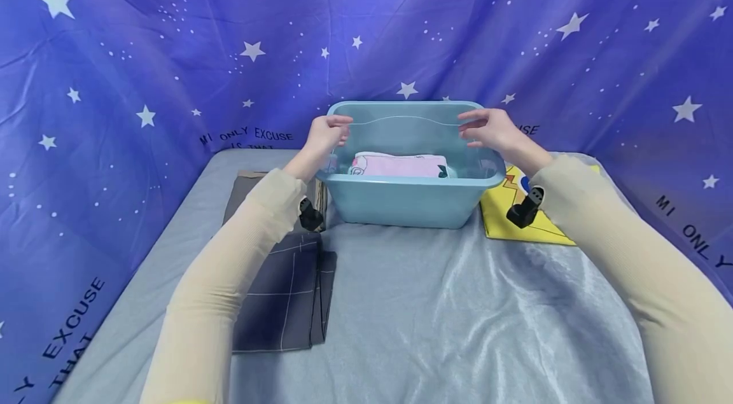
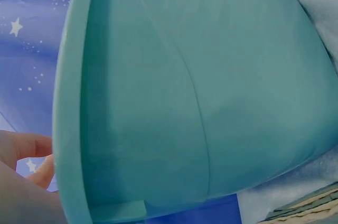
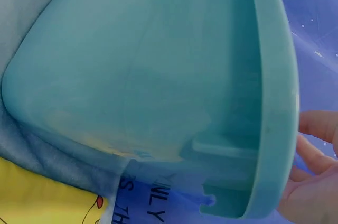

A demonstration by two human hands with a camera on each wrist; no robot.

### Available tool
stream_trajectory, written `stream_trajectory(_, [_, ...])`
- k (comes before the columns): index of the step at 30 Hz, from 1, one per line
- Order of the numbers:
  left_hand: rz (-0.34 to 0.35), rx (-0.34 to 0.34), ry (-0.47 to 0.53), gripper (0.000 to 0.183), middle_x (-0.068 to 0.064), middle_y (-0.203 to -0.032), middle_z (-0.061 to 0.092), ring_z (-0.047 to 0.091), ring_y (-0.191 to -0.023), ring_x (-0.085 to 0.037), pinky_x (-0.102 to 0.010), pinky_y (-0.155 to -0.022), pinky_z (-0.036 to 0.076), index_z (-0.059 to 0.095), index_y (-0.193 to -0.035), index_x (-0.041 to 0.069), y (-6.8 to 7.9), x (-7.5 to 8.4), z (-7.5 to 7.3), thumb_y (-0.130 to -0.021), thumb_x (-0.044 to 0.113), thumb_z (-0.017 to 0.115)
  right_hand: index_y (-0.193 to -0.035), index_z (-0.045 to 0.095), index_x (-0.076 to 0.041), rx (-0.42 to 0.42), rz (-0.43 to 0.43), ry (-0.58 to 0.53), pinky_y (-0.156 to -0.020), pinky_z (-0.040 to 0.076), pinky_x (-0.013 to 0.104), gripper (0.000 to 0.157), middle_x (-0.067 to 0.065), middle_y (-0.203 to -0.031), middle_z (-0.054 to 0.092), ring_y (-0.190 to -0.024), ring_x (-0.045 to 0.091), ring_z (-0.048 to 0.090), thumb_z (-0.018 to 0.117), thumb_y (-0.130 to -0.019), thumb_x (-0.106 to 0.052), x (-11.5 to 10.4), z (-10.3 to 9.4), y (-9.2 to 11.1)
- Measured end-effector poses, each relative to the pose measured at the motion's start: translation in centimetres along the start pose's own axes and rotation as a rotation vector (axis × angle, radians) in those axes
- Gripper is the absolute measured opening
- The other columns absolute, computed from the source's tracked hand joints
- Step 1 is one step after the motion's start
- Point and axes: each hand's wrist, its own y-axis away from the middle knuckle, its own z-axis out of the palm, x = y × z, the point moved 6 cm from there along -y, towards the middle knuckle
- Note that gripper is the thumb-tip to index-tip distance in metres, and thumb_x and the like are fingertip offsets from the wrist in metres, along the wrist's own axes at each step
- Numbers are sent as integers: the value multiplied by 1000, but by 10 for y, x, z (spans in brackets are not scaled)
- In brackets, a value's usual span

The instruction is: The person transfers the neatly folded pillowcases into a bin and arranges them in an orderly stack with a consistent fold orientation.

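Note:
A light blue plastic tub (image 1: 401, 202) stands at the back of the bed-like surface. In it lies a folded pink cloth (image 1: 397, 166) with a printed pattern. My left hand (image 1: 326, 139) hovers over the tub's left end, its fingers pointing inward with nothing between them. Over the right end is my right hand (image 1: 491, 130), its fingers extended toward the left hand and holding nothing. Both wrist views show fingers (image 2: 33, 145) (image 3: 317, 152) past the tub's rim; whether they touch it I cannot tell.
Left of the tub lie a grey-brown folded cloth (image 1: 243, 191) and, nearer, a dark checked folded cloth (image 1: 280, 308). A yellow folded cloth (image 1: 501, 219) with a cartoon print lies at its right. A blue star-patterned curtain (image 1: 366, 22) hangs behind.

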Motion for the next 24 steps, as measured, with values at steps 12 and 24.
stream_trajectory(12, [35, -12, -12, 31, -14, -101, 59, 51, -66, -9, -33, -78, 48, 57, -114, 1, 12, 6, 2, -86, -2, 46, -120, 52, -1, 27, -126, 74, -69, 49, 21, 35, 15, -108, 59, -77, 1, 58, 54, -88, -13, -5, 0, 13])
stream_trajectory(24, [159, -27, -46, 30, -18, -106, 59, 54, -72, -12, -24, -68, 49, 58, -113, 0, 26, 9, 4, -85, -1, 47, -118, 54, -3, 55, -165, 90, -68, 49, 19, 34, 9, -103, 62, -76, -1, 57, 55, -87, -17, -2, 0, 24])
